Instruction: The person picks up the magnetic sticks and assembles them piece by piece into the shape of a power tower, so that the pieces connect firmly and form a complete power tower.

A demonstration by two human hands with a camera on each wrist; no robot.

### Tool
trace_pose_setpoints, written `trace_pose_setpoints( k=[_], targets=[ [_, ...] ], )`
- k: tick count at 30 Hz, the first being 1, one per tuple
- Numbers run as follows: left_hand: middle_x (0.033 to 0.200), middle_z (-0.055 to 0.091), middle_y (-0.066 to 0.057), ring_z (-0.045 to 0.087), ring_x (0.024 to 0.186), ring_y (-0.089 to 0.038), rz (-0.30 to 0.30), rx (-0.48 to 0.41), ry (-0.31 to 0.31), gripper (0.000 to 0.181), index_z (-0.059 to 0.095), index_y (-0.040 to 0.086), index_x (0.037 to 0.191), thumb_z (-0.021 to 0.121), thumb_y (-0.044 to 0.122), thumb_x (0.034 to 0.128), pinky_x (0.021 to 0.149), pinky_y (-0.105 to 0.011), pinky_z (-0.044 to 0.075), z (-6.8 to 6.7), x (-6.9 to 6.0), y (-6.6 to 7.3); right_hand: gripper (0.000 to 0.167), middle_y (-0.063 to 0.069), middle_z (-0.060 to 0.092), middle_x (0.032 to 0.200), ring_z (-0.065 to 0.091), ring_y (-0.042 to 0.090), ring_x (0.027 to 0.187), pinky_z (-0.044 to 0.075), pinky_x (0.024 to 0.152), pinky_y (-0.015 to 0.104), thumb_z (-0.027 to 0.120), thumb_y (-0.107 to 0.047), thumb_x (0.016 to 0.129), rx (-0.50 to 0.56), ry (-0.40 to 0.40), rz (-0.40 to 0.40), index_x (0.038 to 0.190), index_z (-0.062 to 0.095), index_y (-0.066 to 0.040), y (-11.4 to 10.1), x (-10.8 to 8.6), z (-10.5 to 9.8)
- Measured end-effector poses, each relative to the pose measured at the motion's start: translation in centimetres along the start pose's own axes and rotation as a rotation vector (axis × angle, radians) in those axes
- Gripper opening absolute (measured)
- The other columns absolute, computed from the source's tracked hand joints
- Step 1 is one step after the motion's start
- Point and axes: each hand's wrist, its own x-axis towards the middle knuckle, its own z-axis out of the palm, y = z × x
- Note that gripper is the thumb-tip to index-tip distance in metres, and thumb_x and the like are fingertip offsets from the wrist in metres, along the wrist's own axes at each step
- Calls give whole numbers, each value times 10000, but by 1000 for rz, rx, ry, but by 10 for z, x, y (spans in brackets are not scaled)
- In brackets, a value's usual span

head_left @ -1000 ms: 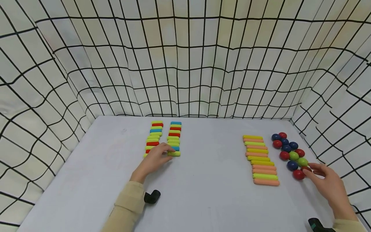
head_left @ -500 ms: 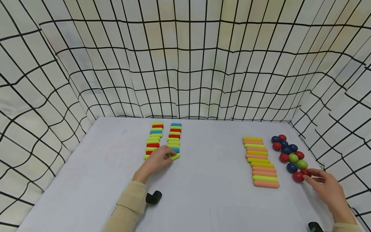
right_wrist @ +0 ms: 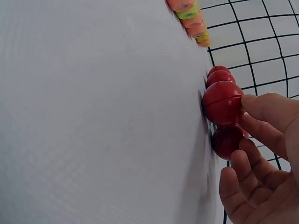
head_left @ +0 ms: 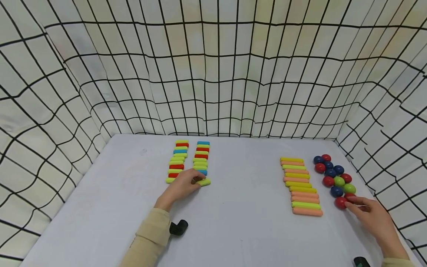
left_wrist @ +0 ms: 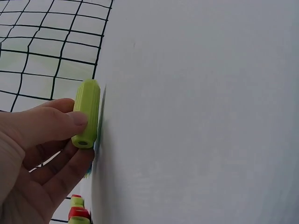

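Green stick [left_wrist: 88,105] sat pinched in your left hand [head_left: 181,184] at the near end of a stick row [head_left: 201,156]; you seemed to be aligning it, likely needing straightening next. Your right hand [head_left: 371,215], loosely bent, touched a red ball [head_left: 340,203], grip unclear.

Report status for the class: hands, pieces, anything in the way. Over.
Left hand pinching ribbed lime-green stick. Right hand at two red balls, grip unclear. No obstruction visible.
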Motion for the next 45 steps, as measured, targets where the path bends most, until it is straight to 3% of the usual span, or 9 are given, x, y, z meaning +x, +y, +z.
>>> trace_pose_setpoints(
  k=[6, 11, 18, 24, 27, 30, 34, 38, 45],
  targets=[
    [1081, 658, -13, 607, 980, -174, 35, -93, 22, 243, 693, 66, 1126, 673, 14, 890, 865, -333, 540, 5, 7, 3, 742, 318, 494, 1249, 504, 380, 984, 435, 623, 306, 601, -556, 911, -39, -2, -16, 1322, 543, 60, -1, -1, 4],
    [1098, 660, -4, 607, 998, -175, 47, -176, 57, 239, 698, 89, 1136, 650, 36, 908, 888, -329, 531, 11, 16, 9, 790, 326, 463, 1252, 473, 390, 1005, 440, 684, 357, 607, -584, 893, -39, -36, -6, 1339, 521, 62, -4, -3, 6],
    [1114, 651, 28, 593, 1043, -154, 8, -304, 94, 209, 719, 135, 1122, 661, 91, 926, 930, -336, 515, 19, 25, 24, 717, 300, 502, 1128, 478, 325, 903, 397, 606, 296, 640, -522, 898, -91, -36, -84, 1266, 559, 88, -9, -6, 5],
    [1120, 641, 54, 590, 1028, -144, -34, -390, 102, 200, 726, 181, 1125, 665, 147, 937, 912, -314, 514, 22, 30, 31, 689, 284, 533, 1159, 501, 347, 956, 434, 636, 305, 600, -520, 929, -59, 1, -152, 1270, 547, 77, -20, -10, 0],
    [1130, 644, 42, 589, 1029, -169, -51, -466, 100, 202, 730, 185, 1126, 671, 160, 935, 886, -312, 520, 23, 32, 37, 669, 241, 568, 1115, 491, 335, 960, 429, 632, 298, 589, -509, 940, -7, 33, -208, 1290, 532, 59, -41, -14, 0],
    [1150, 646, 11, 584, 1042, -197, -46, -551, 96, 212, 729, 162, 1136, 677, 160, 930, 870, -315, 522, 26, 33, 43, 659, 219, 591, 1150, 528, 351, 1020, 479, 680, 280, 572, -507, 949, 74, 2, -263, 1331, 508, 25, -72, -19, 2],
    [1160, 647, 12, 579, 1045, -202, -30, -610, 69, 229, 723, 159, 1153, 683, 181, 929, 859, -304, 520, 33, 33, 52, 603, 187, 582, 1277, 558, 350, 1146, 532, 831, 287, 564, -467, 966, 238, -122, -341, 1374, 478, -30, -115, -22, 14],
    [1157, 647, 27, 578, 1039, -205, -15, -626, 33, 232, 723, 176, 1155, 687, 190, 926, 849, -306, 520, 40, 33, 59, 571, 146, 561, 1318, 563, 309, 1176, 536, 878, 306, 604, -438, 953, 388, -266, -373, 1370, 478, -71, -151, -21, 36],
    [1149, 645, 26, 573, 1057, -204, 5, -624, 5, 222, 722, 171, 1149, 674, 184, 933, 875, -322, 520, 46, 32, 65, 572, 91, 557, 1306, 590, 261, 1156, 493, 975, 422, 700, -455, 878, 507, -396, -367, 1321, 541, -130, -200, -16, 77]
  ],
)
